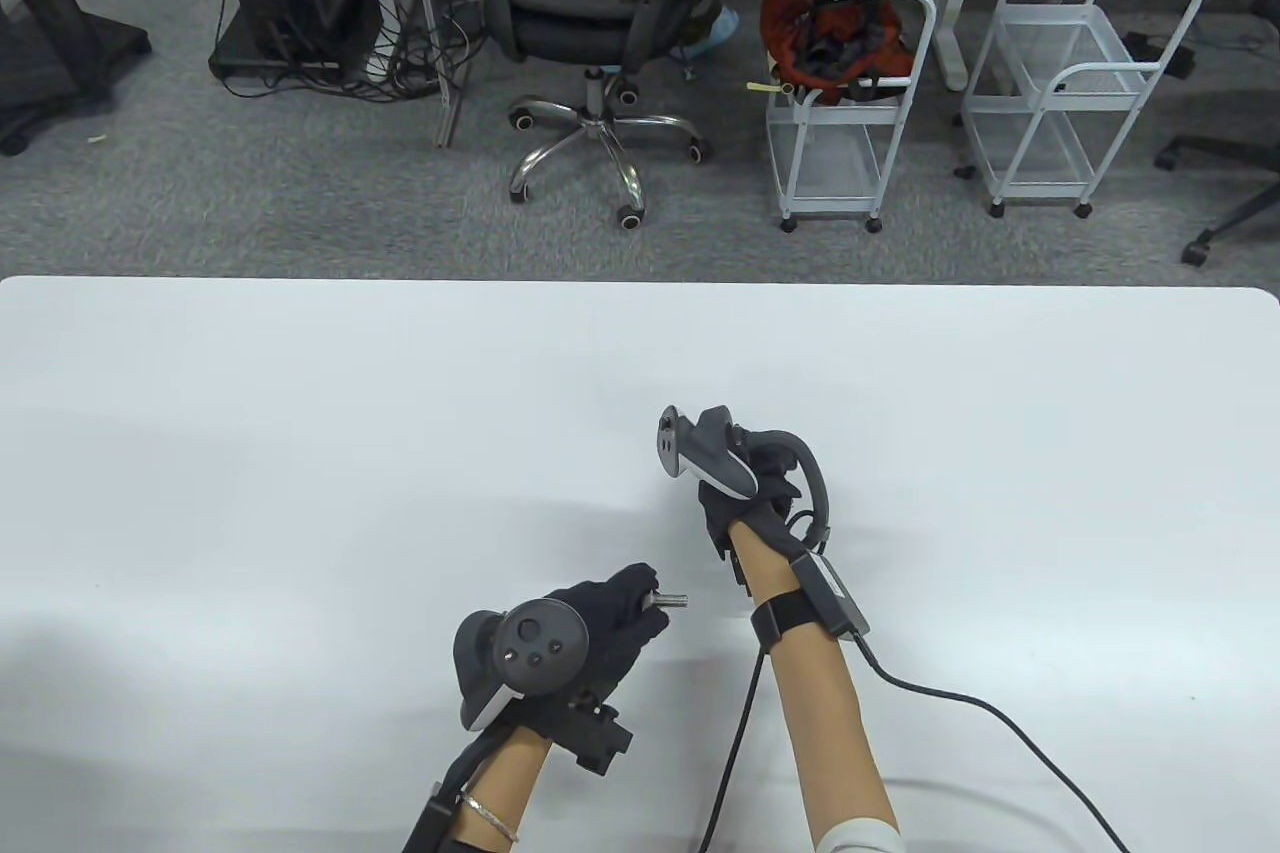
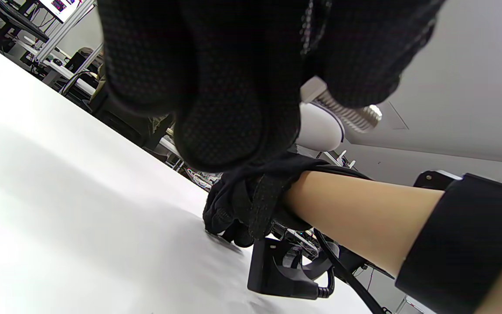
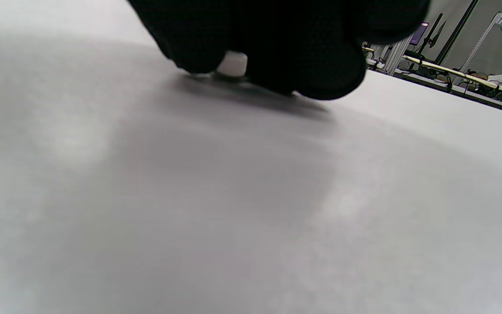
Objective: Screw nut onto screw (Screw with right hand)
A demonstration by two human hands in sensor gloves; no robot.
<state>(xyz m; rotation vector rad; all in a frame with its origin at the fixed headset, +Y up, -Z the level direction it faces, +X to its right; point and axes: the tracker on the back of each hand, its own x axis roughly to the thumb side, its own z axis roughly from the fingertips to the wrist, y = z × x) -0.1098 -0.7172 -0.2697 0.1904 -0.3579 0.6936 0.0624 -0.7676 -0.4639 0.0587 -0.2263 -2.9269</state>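
Left hand (image 1: 590, 628) low and near the table's front edge, fingers curled tight round the screw (image 1: 670, 603), threaded end poking out to the right, clear of the white table (image 1: 300, 453). Seen from the left wrist view: same grip, glove fingers (image 2: 233, 126) wrapped close, threaded shaft (image 2: 353, 115) jutting out bare. Further right and farther up the table, right hand (image 1: 745, 483) down on the surface, well apart from the screw. From the right wrist view: fingertips (image 3: 320, 74) bunched narrow and pressed to the tabletop, pinching a small pale nut (image 3: 232, 65) that sits on the table between them.
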